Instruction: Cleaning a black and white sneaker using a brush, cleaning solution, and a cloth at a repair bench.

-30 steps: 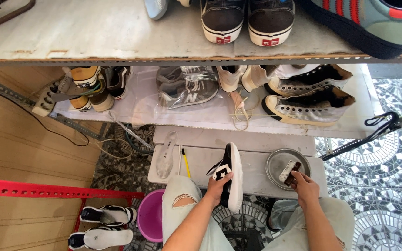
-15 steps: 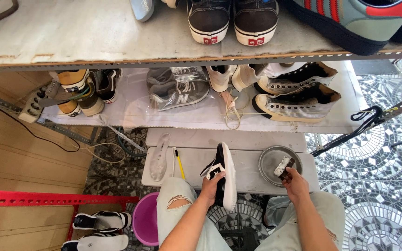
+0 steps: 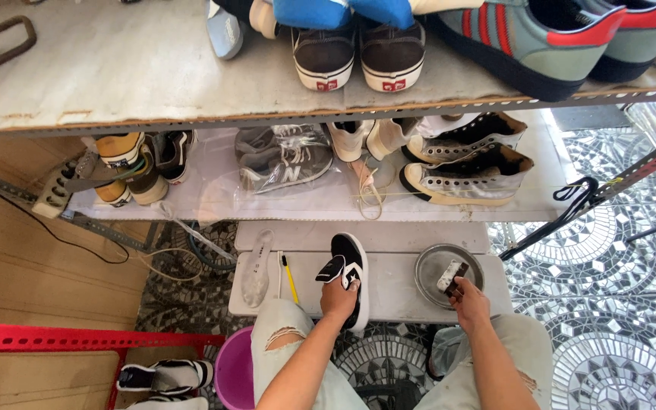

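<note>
Head view, looking straight down: a seated person in torn pale jeans works at a low grey table (image 3: 404,292) set before a rack of shoes. Left hand (image 3: 339,298) is clenched around a black high-top sneaker (image 3: 351,269) with a white sole, gripping it near the heel end. The sneaker's long axis runs away from the person, toe pointing toward the rack, sole edge turned to the right. Right hand (image 3: 471,302) grasps a small brush (image 3: 452,276), its head resting in a round metal dish (image 3: 430,266) at the table's right side. The brush lies to the right of the sneaker, apart from it, with bare table between; the right hand is the nearer of the two to the dish, the left the only one touching the shoe. A yellow-handled toothbrush (image 3: 289,279) and a clear insole (image 3: 256,262) lie on the table to the sneaker's left. A purple bucket (image 3: 233,372) sits on the mosaic floor (image 3: 609,304) by the left knee. Behind the table, the lower shelf (image 3: 214,199) carries silver high-tops (image 3: 468,175) and a bagged grey trainer (image 3: 282,159).
</note>
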